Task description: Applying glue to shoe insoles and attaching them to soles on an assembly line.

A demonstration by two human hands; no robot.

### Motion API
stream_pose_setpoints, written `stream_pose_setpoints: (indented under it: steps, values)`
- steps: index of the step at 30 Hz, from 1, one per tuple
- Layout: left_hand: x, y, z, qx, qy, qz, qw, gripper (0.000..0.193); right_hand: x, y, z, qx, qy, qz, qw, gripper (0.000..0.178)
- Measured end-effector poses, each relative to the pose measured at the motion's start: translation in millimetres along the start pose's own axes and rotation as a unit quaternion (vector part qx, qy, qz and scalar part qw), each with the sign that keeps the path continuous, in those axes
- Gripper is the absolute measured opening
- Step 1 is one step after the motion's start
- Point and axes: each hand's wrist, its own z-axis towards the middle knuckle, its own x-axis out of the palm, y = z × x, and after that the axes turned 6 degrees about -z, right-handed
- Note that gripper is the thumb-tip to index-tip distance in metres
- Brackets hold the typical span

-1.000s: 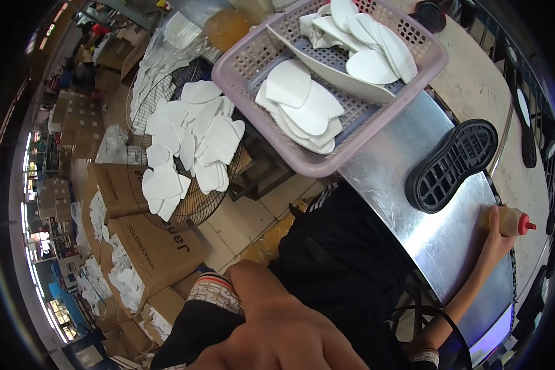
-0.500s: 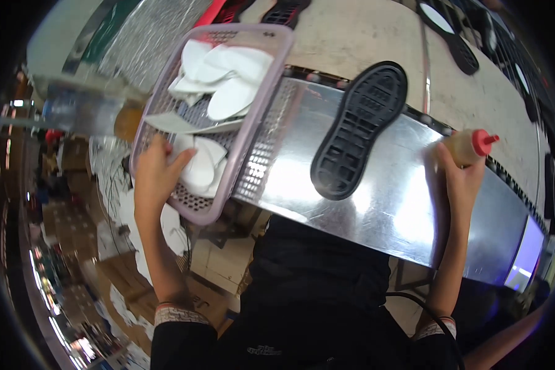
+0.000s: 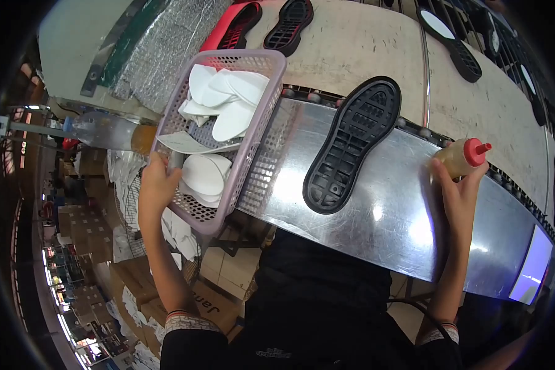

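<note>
A pink plastic basket (image 3: pixel 221 209) stands at the left end of the metal worktop (image 3: pixel 382 213). My left hand (image 3: pixel 157 188) is closed at its near left edge, thumb toward the inside; the fingertips are partly hidden. White oval pads (image 3: pixel 233 120) lie in the far part of the basket, and more pads (image 3: pixel 203 176) in the near part, with a white strip (image 3: pixel 194 143) between. On the right, my right hand (image 3: pixel 459 188) is wrapped round a squeeze bottle (image 3: pixel 451 158) with a red nozzle cap and yellowish contents. Between my hands lies a black shoe sole (image 3: pixel 353 142), its ribbed cavity upward.
Beyond the worktop runs a pale conveyor belt (image 3: pixel 357 46) with rollers along its edge. Two more soles (image 3: pixel 290 24) lie at its far left, and a sole with a white pad (image 3: pixel 450 43) at the far right. A plastic bottle (image 3: pixel 102 131) juts out left of the basket.
The whole view has shifted a little, so the basket sits lower in it. My left thumb has drawn back from the near white pads. My right hand still holds the squeeze bottle.
</note>
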Motion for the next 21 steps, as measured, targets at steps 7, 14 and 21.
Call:
stream_pose_setpoints:
  steps: [7,14,21]
  values:
    - [-82,-52,-80,0.088,-0.332,-0.097,0.934,0.021,-3,13,5,-0.021,0.018,-0.037,0.999,0.054]
    - [97,-235,16,0.213,0.046,-0.329,0.919,0.033,-9,-18,5,-0.077,0.086,-0.062,0.991,0.064]
    - [152,-243,45,0.377,0.048,-0.237,0.894,0.033,-13,0,14,-0.097,0.082,-0.036,0.991,0.061]
